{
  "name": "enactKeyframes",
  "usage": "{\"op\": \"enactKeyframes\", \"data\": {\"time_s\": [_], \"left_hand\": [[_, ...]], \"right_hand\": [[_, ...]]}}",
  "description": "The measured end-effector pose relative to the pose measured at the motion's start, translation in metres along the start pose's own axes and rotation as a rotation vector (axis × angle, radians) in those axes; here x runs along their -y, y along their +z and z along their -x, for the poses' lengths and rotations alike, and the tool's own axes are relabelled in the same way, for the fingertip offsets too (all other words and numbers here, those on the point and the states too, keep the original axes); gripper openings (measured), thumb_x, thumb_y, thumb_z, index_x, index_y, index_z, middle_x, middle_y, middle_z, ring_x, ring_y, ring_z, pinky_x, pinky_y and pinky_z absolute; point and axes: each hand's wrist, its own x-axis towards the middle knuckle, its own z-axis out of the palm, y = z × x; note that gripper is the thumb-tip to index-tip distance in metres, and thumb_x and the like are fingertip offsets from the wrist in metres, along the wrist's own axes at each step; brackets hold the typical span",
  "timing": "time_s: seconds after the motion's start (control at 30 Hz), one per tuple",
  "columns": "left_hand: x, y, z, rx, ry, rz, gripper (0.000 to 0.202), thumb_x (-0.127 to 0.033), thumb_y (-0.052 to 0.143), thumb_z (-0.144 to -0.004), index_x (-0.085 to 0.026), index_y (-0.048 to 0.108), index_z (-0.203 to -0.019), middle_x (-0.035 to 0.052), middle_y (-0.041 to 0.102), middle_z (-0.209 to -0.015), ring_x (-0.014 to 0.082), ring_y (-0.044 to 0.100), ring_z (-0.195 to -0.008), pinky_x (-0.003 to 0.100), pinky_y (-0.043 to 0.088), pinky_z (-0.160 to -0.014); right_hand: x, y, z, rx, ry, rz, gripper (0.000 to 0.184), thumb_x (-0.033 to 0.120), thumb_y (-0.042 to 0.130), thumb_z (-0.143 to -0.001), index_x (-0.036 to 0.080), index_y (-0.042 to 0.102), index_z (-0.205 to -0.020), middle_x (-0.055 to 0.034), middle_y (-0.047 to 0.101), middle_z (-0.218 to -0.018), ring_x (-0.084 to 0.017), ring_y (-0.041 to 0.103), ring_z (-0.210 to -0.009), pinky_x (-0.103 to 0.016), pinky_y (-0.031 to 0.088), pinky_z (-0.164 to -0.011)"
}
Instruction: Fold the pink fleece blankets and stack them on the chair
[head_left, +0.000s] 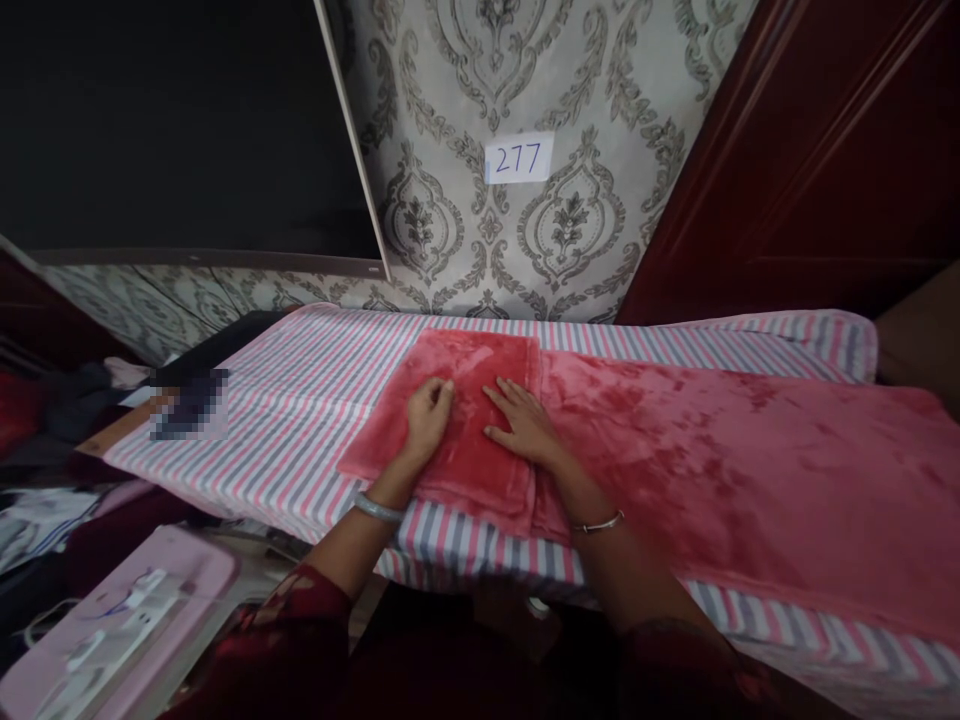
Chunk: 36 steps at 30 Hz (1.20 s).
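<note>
A person in dark red sleeves [307, 600] leans over a red plush blanket [765, 480] laid on a striped cloth [262, 400]. The left hand [429, 418], above a pale bangle [377, 508], rests on the blanket's folded left end with fingers curled; whether they pinch any fabric cannot be told. Beside it, the right hand [523, 425] lies palm down, fingers spread on the same folded part, while the blanket's long remainder stretches right. Beyond, patterned wallpaper [570, 60] bears a paper marked "277" [519, 157], between a dark screen [172, 130] and dark red woodwork [825, 170].
</note>
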Motion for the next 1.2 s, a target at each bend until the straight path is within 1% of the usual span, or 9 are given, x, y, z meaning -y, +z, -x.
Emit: {"op": "enactKeyframes", "data": {"time_s": [0.1, 0.13, 0.2, 0.33, 0.57, 0.83, 1.03, 1.13, 1.2], "left_hand": [[-0.012, 0.013, 0.002, 0.229, 0.137, -0.028, 0.002, -0.018, 0.063, -0.085, -0.02, 0.063, -0.086, 0.0014, 0.067, -0.086, 0.0172, 0.061, -0.082, 0.03, 0.05, -0.08], [-0.014, 0.019, 0.003, 0.29, 0.157, -0.069, 0.011, -0.013, 0.067, -0.08, -0.02, 0.064, -0.087, 0.0017, 0.067, -0.089, 0.0181, 0.061, -0.084, 0.031, 0.05, -0.082], [-0.015, 0.03, 0.003, 0.329, 0.148, -0.165, 0.02, -0.005, 0.069, -0.073, -0.02, 0.064, -0.085, 0.0022, 0.066, -0.089, 0.0197, 0.061, -0.087, 0.034, 0.051, -0.084], [-0.008, 0.04, 0.002, 0.299, 0.09, -0.25, 0.022, 0.002, 0.064, -0.075, -0.019, 0.062, -0.081, 0.0036, 0.063, -0.088, 0.0213, 0.061, -0.089, 0.037, 0.051, -0.087], [-0.004, 0.039, 0.003, 0.31, 0.1, -0.252, 0.022, 0.003, 0.061, -0.075, -0.019, 0.063, -0.08, 0.0032, 0.062, -0.087, 0.02, 0.06, -0.086, 0.034, 0.05, -0.084], [-0.004, 0.033, 0.002, 0.219, 0.036, -0.078, 0.019, -0.002, 0.06, -0.075, -0.02, 0.061, -0.069, 0.0005, 0.063, -0.075, 0.0177, 0.058, -0.078, 0.031, 0.048, -0.08], [0.002, 0.028, 0.001, 0.175, -0.051, 0.057, 0.011, -0.012, 0.058, -0.079, -0.02, 0.059, -0.071, -0.0021, 0.06, -0.066, 0.0146, 0.058, -0.066, 0.027, 0.049, -0.069], [0.003, 0.017, 0.004, 0.181, -0.113, 0.142, 0.012, -0.023, 0.052, -0.087, -0.02, 0.057, -0.077, -0.0029, 0.058, -0.06, 0.0139, 0.056, -0.055, 0.026, 0.048, -0.058], [0.002, 0.005, 0.009, 0.146, -0.163, 0.208, 0.015, -0.03, 0.05, -0.091, -0.02, 0.057, -0.082, -0.0024, 0.059, -0.061, 0.0141, 0.056, -0.053, 0.027, 0.048, -0.056]], "right_hand": [[-0.002, 0.002, -0.001, -0.019, -0.012, -0.01, 0.073, 0.047, 0.058, -0.093, 0.022, 0.039, -0.159, -0.0131, 0.029, -0.167, -0.029, 0.025, -0.155, -0.052, 0.021, -0.125], [-0.002, 0.003, -0.001, -0.02, -0.01, -0.009, 0.072, 0.045, 0.058, -0.093, 0.021, 0.04, -0.158, -0.0132, 0.029, -0.167, -0.029, 0.025, -0.155, -0.052, 0.02, -0.126], [-0.002, 0.003, -0.001, -0.014, -0.001, -0.007, 0.072, 0.042, 0.058, -0.093, 0.019, 0.04, -0.158, -0.0138, 0.028, -0.167, -0.029, 0.025, -0.155, -0.05, 0.02, -0.126], [0.002, -0.001, 0.0, 0.009, 0.015, 0.001, 0.074, 0.042, 0.061, -0.092, 0.016, 0.04, -0.158, -0.016, 0.028, -0.167, -0.029, 0.023, -0.155, -0.048, 0.018, -0.126], [0.003, -0.001, 0.0, 0.013, 0.015, 0.002, 0.076, 0.041, 0.065, -0.09, 0.016, 0.04, -0.158, -0.0166, 0.028, -0.167, -0.03, 0.024, -0.155, -0.049, 0.018, -0.126], [0.003, -0.002, 0.0, 0.022, 0.024, 0.009, 0.075, 0.043, 0.062, -0.092, 0.017, 0.04, -0.158, -0.0156, 0.025, -0.168, -0.03, 0.021, -0.156, -0.048, 0.019, -0.126], [0.0, -0.001, -0.001, 0.007, -0.007, 0.004, 0.077, 0.049, 0.061, -0.091, 0.019, 0.039, -0.159, -0.0151, 0.026, -0.168, -0.031, 0.022, -0.156, -0.052, 0.02, -0.125], [0.001, -0.001, -0.001, 0.02, 0.001, 0.006, 0.078, 0.049, 0.062, -0.091, 0.019, 0.038, -0.159, -0.0147, 0.025, -0.168, -0.03, 0.021, -0.156, -0.05, 0.02, -0.126], [0.001, -0.002, 0.0, 0.032, 0.016, 0.006, 0.078, 0.048, 0.062, -0.091, 0.019, 0.037, -0.16, -0.0144, 0.024, -0.169, -0.031, 0.021, -0.156, -0.05, 0.02, -0.126]]}}
